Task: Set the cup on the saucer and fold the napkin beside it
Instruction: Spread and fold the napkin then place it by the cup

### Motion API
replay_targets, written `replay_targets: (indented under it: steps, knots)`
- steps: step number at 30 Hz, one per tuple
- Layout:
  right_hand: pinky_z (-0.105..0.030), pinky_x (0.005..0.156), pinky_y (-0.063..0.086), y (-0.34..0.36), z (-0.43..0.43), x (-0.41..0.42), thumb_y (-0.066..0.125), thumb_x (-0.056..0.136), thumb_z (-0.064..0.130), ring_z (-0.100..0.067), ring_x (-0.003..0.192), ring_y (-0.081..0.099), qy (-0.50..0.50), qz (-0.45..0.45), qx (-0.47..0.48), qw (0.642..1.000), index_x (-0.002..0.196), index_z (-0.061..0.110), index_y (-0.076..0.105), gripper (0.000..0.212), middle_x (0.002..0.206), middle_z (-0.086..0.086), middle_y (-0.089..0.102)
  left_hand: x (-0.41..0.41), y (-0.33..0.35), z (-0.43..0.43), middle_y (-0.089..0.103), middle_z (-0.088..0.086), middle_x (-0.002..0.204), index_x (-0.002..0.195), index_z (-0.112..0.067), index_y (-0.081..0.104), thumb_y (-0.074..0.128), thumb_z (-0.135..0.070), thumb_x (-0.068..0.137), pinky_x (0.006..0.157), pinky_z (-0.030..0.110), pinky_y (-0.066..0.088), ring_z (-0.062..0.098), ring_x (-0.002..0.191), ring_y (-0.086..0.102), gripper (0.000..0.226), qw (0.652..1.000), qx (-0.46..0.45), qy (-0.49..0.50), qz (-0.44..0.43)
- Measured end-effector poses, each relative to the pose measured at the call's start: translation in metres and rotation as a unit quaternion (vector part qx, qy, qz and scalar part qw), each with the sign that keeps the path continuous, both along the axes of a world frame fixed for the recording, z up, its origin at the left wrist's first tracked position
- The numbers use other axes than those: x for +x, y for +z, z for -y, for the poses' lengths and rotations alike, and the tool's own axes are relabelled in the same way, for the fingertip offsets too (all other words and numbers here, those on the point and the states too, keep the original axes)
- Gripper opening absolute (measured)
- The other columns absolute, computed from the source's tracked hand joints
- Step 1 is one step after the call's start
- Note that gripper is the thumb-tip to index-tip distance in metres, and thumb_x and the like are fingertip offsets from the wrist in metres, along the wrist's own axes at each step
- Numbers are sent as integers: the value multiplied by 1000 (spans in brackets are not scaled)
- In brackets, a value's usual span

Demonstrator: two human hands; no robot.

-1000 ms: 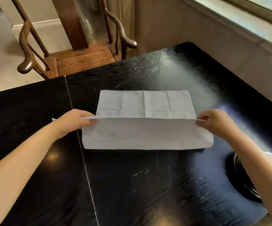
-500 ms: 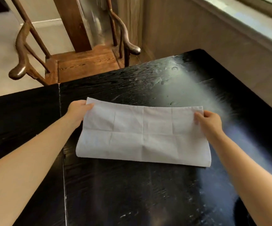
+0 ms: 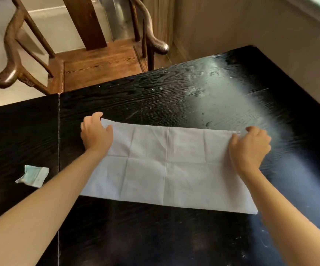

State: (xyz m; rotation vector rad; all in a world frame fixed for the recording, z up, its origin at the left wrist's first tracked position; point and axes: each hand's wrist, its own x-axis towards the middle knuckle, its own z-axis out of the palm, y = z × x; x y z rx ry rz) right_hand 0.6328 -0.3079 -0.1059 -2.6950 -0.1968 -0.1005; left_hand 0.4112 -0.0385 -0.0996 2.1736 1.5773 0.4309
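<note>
Fingers, left hand (image 3: 96,135): curling round the far left corner of the napkin (image 3: 166,166), thumb pressing on top, pinching the cloth.
Fingers, right hand (image 3: 250,148): curling over the far right corner, gripping its edge.
Napkin: lying flat as a long creased rectangle on the black table (image 3: 174,237).
Forearms: reaching in from both sides, the left one crossing the napkin's near left corner.
Packet (image 3: 33,175): sitting on the table left of the napkin, apart from it.
Chair (image 3: 97,64): standing beyond the far edge.
</note>
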Motion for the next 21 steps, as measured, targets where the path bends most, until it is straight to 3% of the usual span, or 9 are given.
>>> replay_targets:
  steps: [2,4,7,9,14,21]
  knots:
    - [-44,94,32,3,-19,-16,53,86,15,-43,111,48,72,55,41,995,121,-2,52,39,119,-26,56,2,-3,30,45,12,138,135,-13,44,48,-11,91,105,45,31,31,128,39,44,993,80,-86,8]
    - [-38,98,31,-1,-50,-49,50,84,10,-44,112,53,229,69,86,967,120,-4,55,39,119,-26,59,8,-13,64,36,9,150,141,-15,37,33,-20,95,114,45,18,26,139,31,47,979,76,-187,-27]
    - [-44,115,15,-21,-88,-105,27,92,31,-34,139,31,406,4,-15,914,138,7,42,54,147,-13,40,12,-30,87,12,-2,159,148,-24,19,-2,-47,84,116,47,0,16,147,9,72,957,41,-244,-148]
    - [-46,116,3,-32,-94,-116,22,92,41,-27,144,21,418,-1,-72,906,143,16,34,59,154,-4,29,9,-39,79,6,-7,159,149,-28,11,-7,-50,81,117,47,-2,13,147,3,74,951,57,-238,-189]
    - [-50,116,6,-35,-59,-91,24,91,51,-26,145,18,365,12,-126,922,144,31,31,57,155,3,27,-5,-42,64,0,-8,159,149,-29,5,12,-52,94,119,42,-5,12,147,-4,61,954,53,-225,-193]
    - [-46,118,6,-28,3,-48,10,86,55,-26,146,10,269,-12,-165,949,147,31,21,66,158,1,17,-20,-39,49,-2,-6,159,150,-25,5,17,-50,96,119,36,-6,13,147,-6,61,957,60,-212,-191]
